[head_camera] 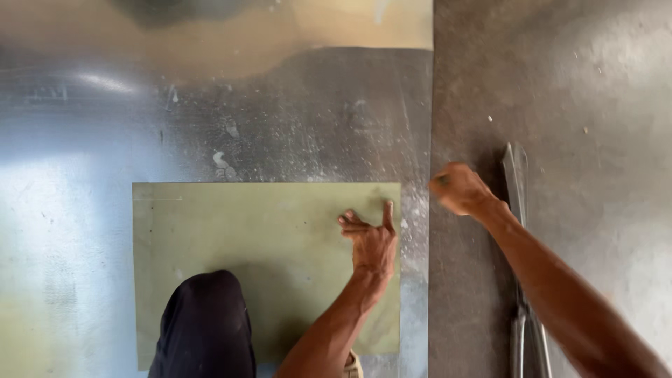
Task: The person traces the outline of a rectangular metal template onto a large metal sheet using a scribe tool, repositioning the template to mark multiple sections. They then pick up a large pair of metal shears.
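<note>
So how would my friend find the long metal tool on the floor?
Start at the big shiny metal sheet and go past its right edge onto the grey floor. The metal tool lies there under the right arm, long, thin and silvery, unlike the flat green board.

- Left hand [371, 241]: bare, no glove, no ring or watch visible.
- Left forearm: bare from wrist down to the bottom edge of the view, no sleeve showing; lean, tendons visible near the wrist.
- Right hand [458, 189]: bare, no glove; a small green mark or object at the knuckles, too small to tell what.
- Right forearm: bare from wrist to the bottom right corner of the view, no sleeve, no wristband.
- Knee [204, 325]: covered in dark, near-black trouser cloth, plain, no visible seam or print.
- Small tan patch beside the left forearm at the bottom edge, maybe footwear; cannot tell.
</note>
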